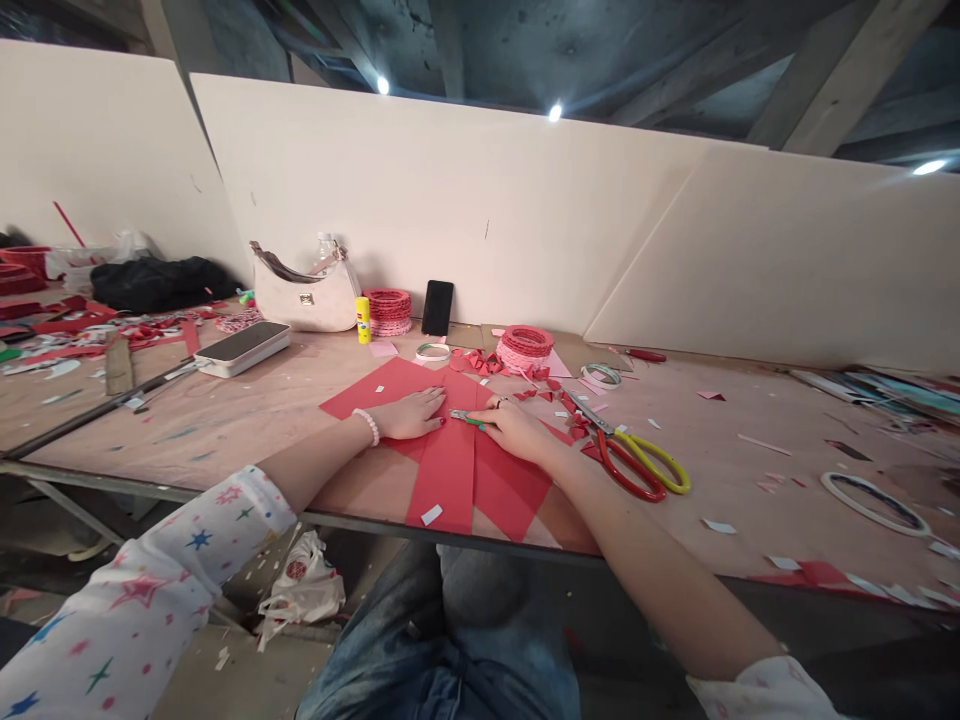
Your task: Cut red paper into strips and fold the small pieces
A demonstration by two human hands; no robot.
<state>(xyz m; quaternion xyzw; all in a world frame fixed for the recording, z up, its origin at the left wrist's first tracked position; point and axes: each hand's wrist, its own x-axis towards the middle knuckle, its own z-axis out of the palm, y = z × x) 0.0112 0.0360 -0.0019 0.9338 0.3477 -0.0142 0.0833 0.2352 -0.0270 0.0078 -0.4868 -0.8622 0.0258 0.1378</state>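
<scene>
Several sheets of red paper [450, 470] lie fanned out on the wooden table [247, 410] in front of me. My left hand [411, 412] lies flat on the paper with its fingers stretched out, a bead bracelet on the wrist. My right hand [510, 425] is closed on a small green tool [466, 417], whose tip rests on the paper between the two hands. Small folded red pieces [555, 395] are scattered just beyond my right hand.
Red and yellow scissors [637, 460] lie right of my right hand. Tape rolls [874, 500], a pink ring stack [525, 345], a phone [437, 307], a glue stick [363, 320], a white handbag [304, 295] and a flat white device [241, 347] sit around. White boards stand behind.
</scene>
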